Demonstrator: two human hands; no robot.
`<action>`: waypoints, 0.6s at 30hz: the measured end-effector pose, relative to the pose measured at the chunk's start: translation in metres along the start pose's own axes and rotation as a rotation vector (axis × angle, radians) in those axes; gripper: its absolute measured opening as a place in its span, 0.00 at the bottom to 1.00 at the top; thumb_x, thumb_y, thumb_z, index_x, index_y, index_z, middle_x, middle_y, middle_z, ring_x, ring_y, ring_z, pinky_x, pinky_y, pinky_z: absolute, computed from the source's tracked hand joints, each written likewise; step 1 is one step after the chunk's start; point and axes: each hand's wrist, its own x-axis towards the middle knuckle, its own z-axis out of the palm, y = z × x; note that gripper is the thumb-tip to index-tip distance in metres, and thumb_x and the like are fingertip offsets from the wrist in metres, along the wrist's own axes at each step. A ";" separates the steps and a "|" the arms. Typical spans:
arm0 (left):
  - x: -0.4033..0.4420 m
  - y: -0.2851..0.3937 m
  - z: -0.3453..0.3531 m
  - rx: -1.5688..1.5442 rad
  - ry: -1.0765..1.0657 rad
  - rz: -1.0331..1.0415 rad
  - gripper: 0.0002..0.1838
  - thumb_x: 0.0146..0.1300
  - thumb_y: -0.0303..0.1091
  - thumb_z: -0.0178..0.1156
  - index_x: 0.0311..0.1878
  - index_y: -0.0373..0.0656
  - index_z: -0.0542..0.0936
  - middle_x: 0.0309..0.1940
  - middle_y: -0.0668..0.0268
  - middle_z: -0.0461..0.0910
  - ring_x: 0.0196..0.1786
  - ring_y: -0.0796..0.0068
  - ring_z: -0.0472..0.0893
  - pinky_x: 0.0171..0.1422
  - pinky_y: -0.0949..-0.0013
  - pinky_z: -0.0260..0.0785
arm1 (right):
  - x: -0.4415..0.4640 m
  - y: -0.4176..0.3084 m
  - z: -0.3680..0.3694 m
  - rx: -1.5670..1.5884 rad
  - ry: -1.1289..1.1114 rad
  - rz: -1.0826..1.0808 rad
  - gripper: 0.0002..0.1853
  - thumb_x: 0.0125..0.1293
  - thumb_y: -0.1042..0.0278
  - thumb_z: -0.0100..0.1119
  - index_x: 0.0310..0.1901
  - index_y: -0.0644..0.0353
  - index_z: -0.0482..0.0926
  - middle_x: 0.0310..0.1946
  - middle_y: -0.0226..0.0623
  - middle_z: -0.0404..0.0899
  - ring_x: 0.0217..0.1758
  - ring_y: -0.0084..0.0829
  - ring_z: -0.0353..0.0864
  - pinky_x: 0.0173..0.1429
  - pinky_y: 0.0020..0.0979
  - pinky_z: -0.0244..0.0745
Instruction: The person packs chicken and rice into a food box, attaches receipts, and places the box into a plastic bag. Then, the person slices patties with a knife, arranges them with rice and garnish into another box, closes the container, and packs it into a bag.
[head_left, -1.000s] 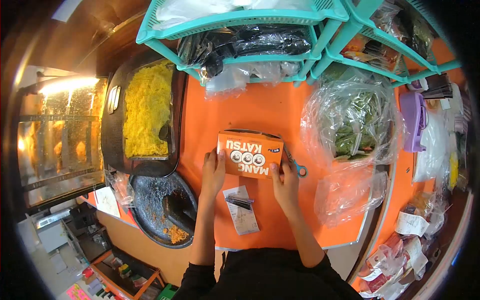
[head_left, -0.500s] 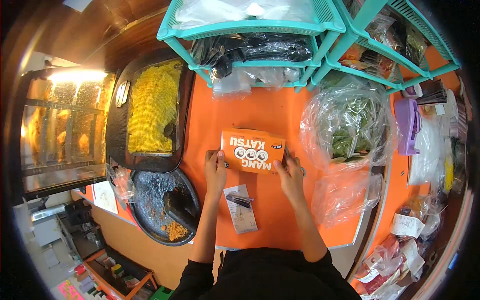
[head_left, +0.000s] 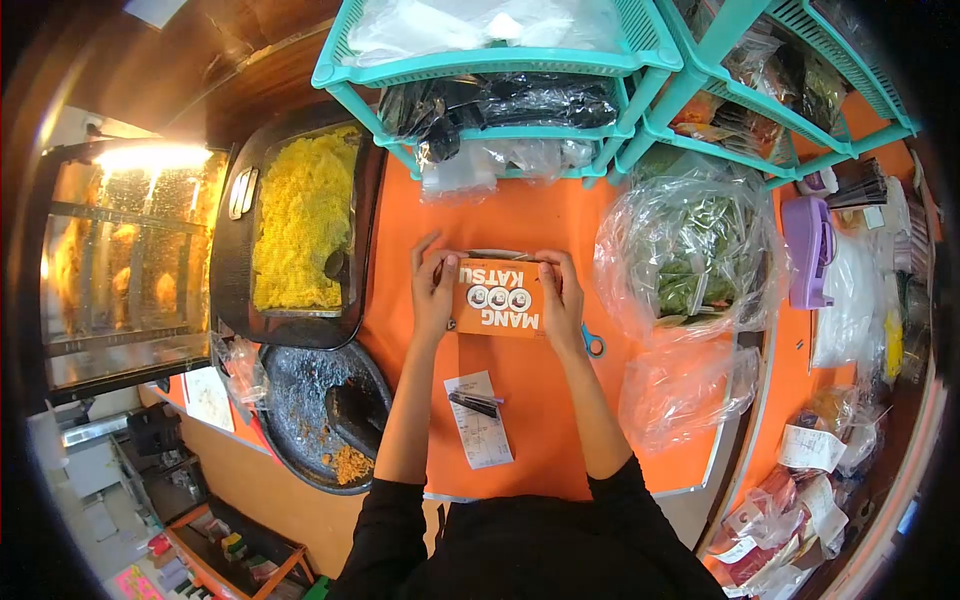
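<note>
An orange box (head_left: 500, 298) with white lettering, upside down to my view, is held between both hands over the orange table. My left hand (head_left: 434, 290) grips its left side, thumb at the upper corner. On the right side my right hand (head_left: 560, 295) holds it, fingers curled at the upper corner. A dark gap shows along the box's far top edge. Just right of my right hand lie scissors with a blue handle (head_left: 594, 345). Nearer to me, a paper slip (head_left: 486, 440) lies on the table with small dark packets (head_left: 474, 402) on it.
Teal racks (head_left: 500, 62) of plastic bags stand at the back. Leaves in a clear bag (head_left: 690, 250) lie right, near a purple device (head_left: 808, 252). At left are a tray of yellow food (head_left: 303, 215), a stone mortar (head_left: 300, 400) with a pestle and a lit glass case (head_left: 130, 270).
Both hands have shifted from the box's lower sides to its upper corners. The box has straightened slightly, and more of the blue scissors handle shows.
</note>
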 end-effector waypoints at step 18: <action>-0.048 0.056 0.064 0.497 -0.608 0.539 0.13 0.50 0.42 0.68 0.34 0.43 0.83 0.67 0.56 0.64 0.72 0.42 0.55 0.74 0.37 0.42 | 0.025 -0.116 -0.294 -1.333 1.078 -0.314 0.23 0.67 0.53 0.50 0.55 0.63 0.70 0.48 0.53 0.68 0.48 0.52 0.70 0.50 0.48 0.66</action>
